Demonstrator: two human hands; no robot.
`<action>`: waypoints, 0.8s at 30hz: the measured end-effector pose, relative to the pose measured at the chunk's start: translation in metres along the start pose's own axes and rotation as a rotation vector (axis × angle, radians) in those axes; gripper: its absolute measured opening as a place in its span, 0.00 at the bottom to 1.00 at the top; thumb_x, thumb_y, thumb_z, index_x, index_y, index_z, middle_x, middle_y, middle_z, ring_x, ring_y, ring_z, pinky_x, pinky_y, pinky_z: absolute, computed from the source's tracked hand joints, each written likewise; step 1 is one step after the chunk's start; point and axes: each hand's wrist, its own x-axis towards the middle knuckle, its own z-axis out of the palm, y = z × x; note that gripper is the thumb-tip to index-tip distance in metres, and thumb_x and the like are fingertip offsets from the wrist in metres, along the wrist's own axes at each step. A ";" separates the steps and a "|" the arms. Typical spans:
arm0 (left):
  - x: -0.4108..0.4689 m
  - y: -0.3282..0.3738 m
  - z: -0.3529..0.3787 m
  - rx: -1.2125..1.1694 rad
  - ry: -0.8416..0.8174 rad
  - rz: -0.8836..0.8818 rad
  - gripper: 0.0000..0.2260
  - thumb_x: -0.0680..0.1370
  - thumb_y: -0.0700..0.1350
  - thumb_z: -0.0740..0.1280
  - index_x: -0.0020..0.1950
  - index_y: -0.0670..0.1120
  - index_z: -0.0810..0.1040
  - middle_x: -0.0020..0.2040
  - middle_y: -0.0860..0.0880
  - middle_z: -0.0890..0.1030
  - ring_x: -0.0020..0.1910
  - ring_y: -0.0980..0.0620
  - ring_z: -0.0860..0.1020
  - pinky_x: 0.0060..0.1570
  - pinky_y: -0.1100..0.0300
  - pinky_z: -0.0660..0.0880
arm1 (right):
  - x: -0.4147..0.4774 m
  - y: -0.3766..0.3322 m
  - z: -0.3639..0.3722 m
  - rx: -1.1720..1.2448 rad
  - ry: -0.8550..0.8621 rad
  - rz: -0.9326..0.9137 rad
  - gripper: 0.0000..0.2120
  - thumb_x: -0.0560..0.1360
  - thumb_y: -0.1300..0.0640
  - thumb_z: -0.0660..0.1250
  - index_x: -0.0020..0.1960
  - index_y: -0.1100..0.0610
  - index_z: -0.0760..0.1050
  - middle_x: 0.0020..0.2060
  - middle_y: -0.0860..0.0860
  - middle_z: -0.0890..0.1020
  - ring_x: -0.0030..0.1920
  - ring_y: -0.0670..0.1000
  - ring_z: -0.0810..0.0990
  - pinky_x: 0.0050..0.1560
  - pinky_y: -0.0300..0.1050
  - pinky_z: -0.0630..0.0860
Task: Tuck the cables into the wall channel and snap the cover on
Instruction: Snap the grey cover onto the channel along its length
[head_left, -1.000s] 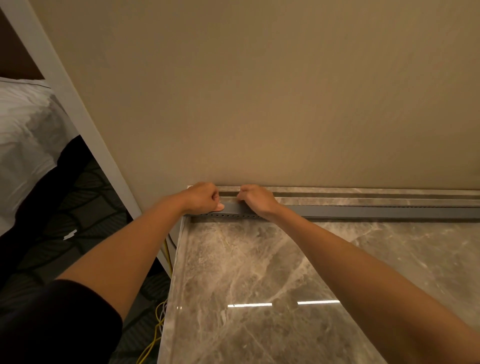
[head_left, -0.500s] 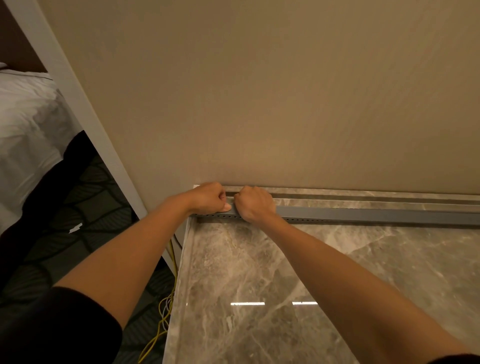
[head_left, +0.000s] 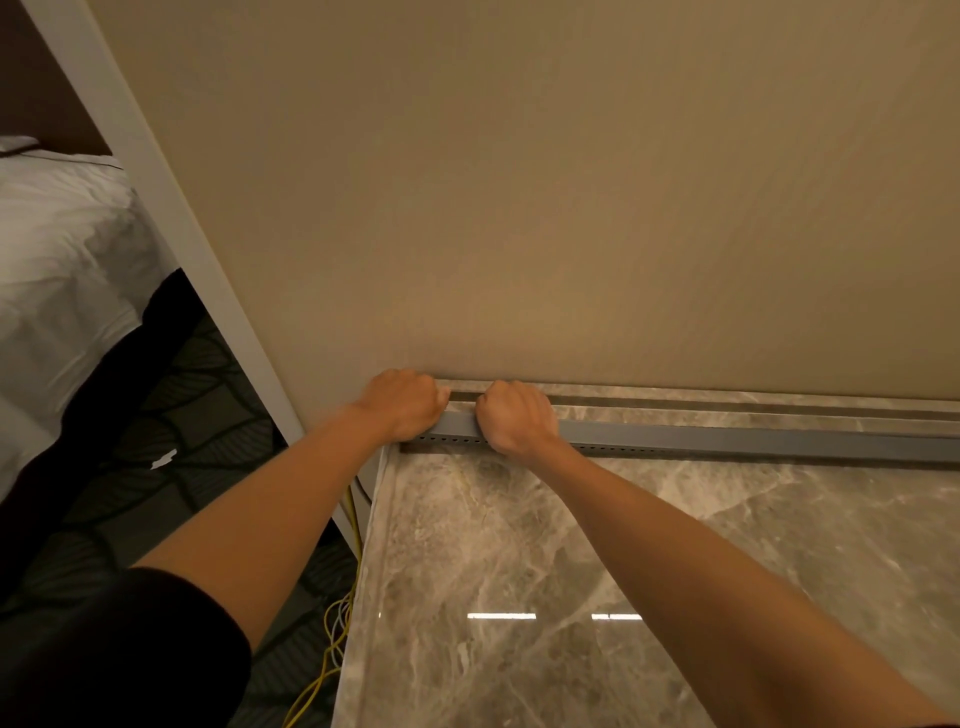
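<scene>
A person's two bare hands close on the left end of a grey channel (head_left: 727, 439) that lies along the back edge of a marble tabletop (head_left: 519, 561), at the foot of a beige wall (head_left: 519, 208). The channel starts at the back-left corner and runs right, out of frame, with a row of small holes showing along its front face. The left hand (head_left: 402, 402) sits at the corner itself, fingers clenched over the end of the channel and the thumb tip pointing right. The right hand (head_left: 514, 415) is just beside it, knuckles up, fingers curled over the channel's top; the two hands are close but apart, with a short stretch of grey showing between them. From this angle the smooth top face appears to be the cover, though no seam can be made out. Yellow cables (head_left: 337, 629) hang down beside the tabletop's left edge and trail onto a dark patterned carpet (head_left: 171, 410). Further left, past a white frame (head_left: 171, 218), is a bed (head_left: 62, 260) with white linen. A black sleeve (head_left: 130, 649) covers the left upper arm.
</scene>
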 end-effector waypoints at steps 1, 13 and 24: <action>0.002 0.001 0.000 0.015 -0.009 -0.006 0.22 0.83 0.47 0.49 0.56 0.34 0.77 0.60 0.35 0.77 0.59 0.39 0.75 0.58 0.52 0.70 | 0.000 0.000 0.000 0.002 -0.002 0.000 0.17 0.79 0.60 0.52 0.53 0.66 0.77 0.56 0.63 0.80 0.57 0.62 0.77 0.56 0.51 0.72; 0.005 0.006 0.003 0.072 -0.015 0.008 0.17 0.82 0.41 0.51 0.57 0.35 0.77 0.62 0.37 0.77 0.60 0.40 0.75 0.57 0.53 0.70 | 0.004 0.002 -0.002 -0.007 -0.039 0.012 0.17 0.79 0.60 0.51 0.54 0.65 0.77 0.56 0.63 0.80 0.57 0.62 0.77 0.56 0.51 0.72; -0.003 0.007 0.005 0.188 0.090 0.068 0.15 0.82 0.40 0.51 0.54 0.36 0.77 0.57 0.38 0.79 0.56 0.40 0.76 0.56 0.49 0.72 | -0.007 0.033 -0.012 -0.044 0.066 -0.084 0.24 0.82 0.53 0.49 0.49 0.66 0.79 0.52 0.64 0.81 0.53 0.64 0.78 0.53 0.53 0.73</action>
